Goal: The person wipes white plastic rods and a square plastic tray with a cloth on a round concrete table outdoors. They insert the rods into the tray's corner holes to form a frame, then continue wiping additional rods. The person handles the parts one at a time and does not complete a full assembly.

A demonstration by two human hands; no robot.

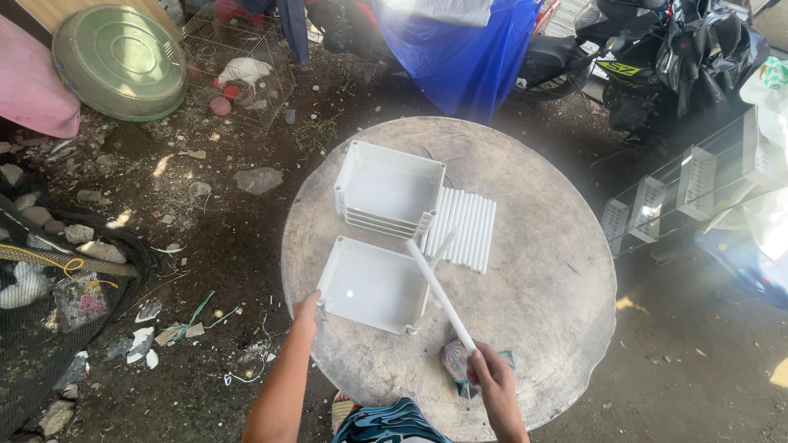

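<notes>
A round wooden table [542, 279] carries white plastic parts. My left hand [308, 310] grips the near left corner of a single square white tray [369, 287]. My right hand [486, 371] holds the near end of a white tube [439, 291], which slants up and left over that tray's right edge. Behind the tray stands a stack of several like trays [390, 187]. A row of white tubes [466, 226] lies flat to the right of the stack. A small shiny wrapper [453, 358] lies on the table just left of my right hand.
A green basin [119, 59] and a wire cage [238, 61] stand on the dirt at back left. Blue cloth [464, 53] and a motorbike [648, 57] are behind the table. Metal shelving [689, 193] leans at right. Netting with debris [49, 287] lies at left.
</notes>
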